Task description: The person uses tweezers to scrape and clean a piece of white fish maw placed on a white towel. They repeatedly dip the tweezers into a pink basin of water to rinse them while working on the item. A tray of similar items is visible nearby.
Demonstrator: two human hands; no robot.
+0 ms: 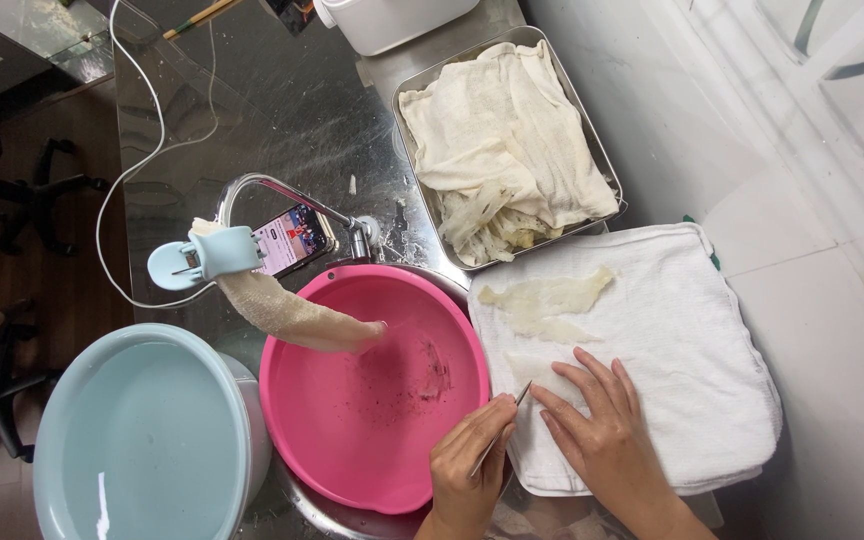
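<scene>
Bottom centre of frame: left hand (472,470) is pinched shut on thin metal tweezers (500,432), tips aimed up-right at the folded white towel (692,340). Right hand (602,430) lies flat beside it, fingers spread and pressing on the towel's near edge, holding nothing; it seems to steady a pale, nearly see-through piece under the fingertips, though that piece is hard to make out.

Just left: pink basin (372,400) of water with reddish specks, close enough for a rinse.

Lower left: pale blue basin (142,440), also filled.

Mid-towel: translucent whitish strips (547,300), laid flat, probably to drain.

Middle left: phone (292,240) in a blue clamp holder (197,258), screen angled to the worker.

Top of frame: steel tray (607,175) with a crumpled cloth (502,130) covering more strips.
</scene>
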